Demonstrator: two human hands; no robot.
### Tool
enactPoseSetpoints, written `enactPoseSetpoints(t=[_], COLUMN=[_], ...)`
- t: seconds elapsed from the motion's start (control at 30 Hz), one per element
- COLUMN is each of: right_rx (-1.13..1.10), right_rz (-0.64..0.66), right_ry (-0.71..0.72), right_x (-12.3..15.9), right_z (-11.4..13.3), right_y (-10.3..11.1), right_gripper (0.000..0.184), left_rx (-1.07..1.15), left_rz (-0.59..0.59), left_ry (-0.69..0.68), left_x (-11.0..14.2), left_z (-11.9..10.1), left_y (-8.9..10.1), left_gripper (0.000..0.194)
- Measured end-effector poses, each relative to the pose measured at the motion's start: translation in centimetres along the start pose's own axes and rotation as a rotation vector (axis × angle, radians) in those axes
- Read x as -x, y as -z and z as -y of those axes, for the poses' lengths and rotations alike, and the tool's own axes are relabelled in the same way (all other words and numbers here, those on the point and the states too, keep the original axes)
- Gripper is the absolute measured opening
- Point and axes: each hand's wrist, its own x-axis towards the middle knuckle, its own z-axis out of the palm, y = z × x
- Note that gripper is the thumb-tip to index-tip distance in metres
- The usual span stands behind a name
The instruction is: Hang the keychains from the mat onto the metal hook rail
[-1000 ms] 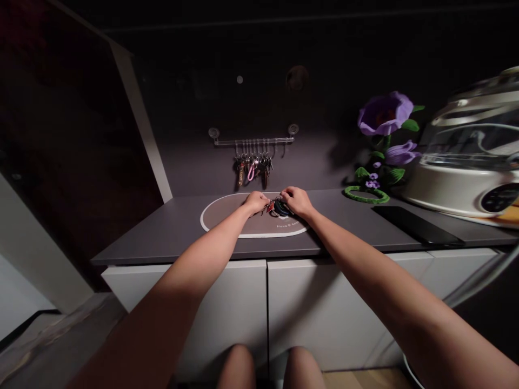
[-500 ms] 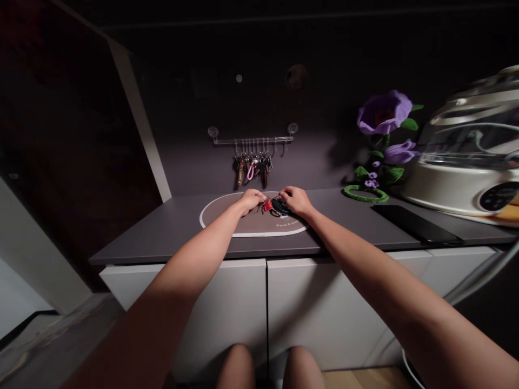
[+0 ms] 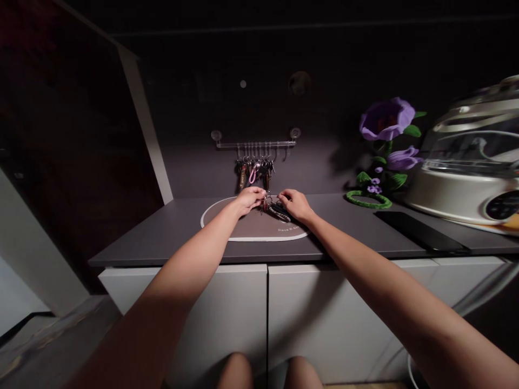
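Observation:
Both my arms reach forward over a dark counter point(image 3: 170, 237). My left hand point(image 3: 250, 198) and my right hand point(image 3: 294, 203) meet above an oval grey mat point(image 3: 243, 229) with a white rim. Between them is a bunch of keys point(image 3: 274, 207) with a dark fob. Each hand has its fingers closed on part of the bunch. The bunch sits just off the mat, below a wall rail point(image 3: 255, 144) where several other key bunches point(image 3: 254, 169) hang from hooks.
A purple fabric flower point(image 3: 387, 120) with a green ring base point(image 3: 368, 200) stands to the right. A dark flat phone point(image 3: 417, 231) lies on the counter. A white appliance with a clear lid point(image 3: 470, 167) fills the far right. White cabinet doors point(image 3: 227, 319) are below.
The hands have lifted the key bunch slightly and drawn it toward the rail. The red tag seen earlier is now hidden. The camera has shifted a little downward.

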Motion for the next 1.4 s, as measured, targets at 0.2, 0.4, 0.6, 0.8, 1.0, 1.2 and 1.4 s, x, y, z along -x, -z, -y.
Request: enactPoseSetpoints(t=[0.2, 0.4, 0.6, 0.8, 1.0, 1.2, 1.4], right_rx=[-0.092, -0.164, -0.205, -0.263, -0.237, -0.23, -0.229], right_rz=[-0.091, -0.103, -0.073, -0.117, -0.207, -0.197, -0.252], right_ry=[0.068, 0.108, 0.13, 0.145, 0.241, 0.279, 0.259], right_x=[0.2, 0.3, 0.4, 0.4, 0.5, 0.5, 0.3], right_z=[0.8, 1.5, 1.8, 1.6, 1.6, 2.0, 2.4], right_y=[0.2, 0.5, 0.7, 0.5, 0.7, 0.7, 0.4], right_gripper=[0.021, 0.021, 0.022, 0.023, 0.024, 0.02, 0.018], left_rx=[0.239, 0.304, 0.331, 0.335, 0.344, 0.361, 0.368], left_rz=[0.114, 0.185, 0.23, 0.243, 0.25, 0.256, 0.254], left_ry=[0.006, -0.044, -0.079, -0.088, -0.097, -0.11, -0.124], left_x=[0.3, 0.4, 0.8, 0.7, 0.7, 0.7, 0.6], left_z=[-0.6, -0.8, -1.2, -1.2, -1.2, -1.1, -0.9], left_y=[-0.3, -0.6, -1.0, -1.1, -1.2, -1.3, -1.3], left_gripper=[0.015, 0.009, 0.008, 0.007, 0.008, 0.01, 0.013])
